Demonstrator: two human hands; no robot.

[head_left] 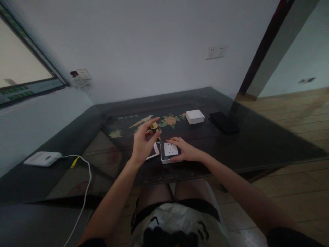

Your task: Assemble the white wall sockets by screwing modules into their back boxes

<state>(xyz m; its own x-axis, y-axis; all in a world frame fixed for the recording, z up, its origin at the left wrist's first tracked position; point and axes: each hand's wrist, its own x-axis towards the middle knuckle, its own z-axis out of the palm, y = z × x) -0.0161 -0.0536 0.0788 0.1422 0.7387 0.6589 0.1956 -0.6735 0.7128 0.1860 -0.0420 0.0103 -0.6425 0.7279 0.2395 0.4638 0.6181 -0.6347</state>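
Near the close edge of the dark surface [246,147], the socket [171,149] lies face up under your right hand [189,150], just right of a white frame [155,151]. It should be light, stiff and slightly slippery plastic; grip its outer sides, as the frame's thin rim could crack if bent. The socket shows a pale square face with dark slots, a black surround and white sides. Your right fingers are spread partway, thumb on the near side, fingertips on the far side, holding it. Your left hand [141,144] pinches a small yellow-and-black screwdriver [154,126] between thumb and fingers, tip down beside the socket's far left corner. Far right sits a white box [195,117].
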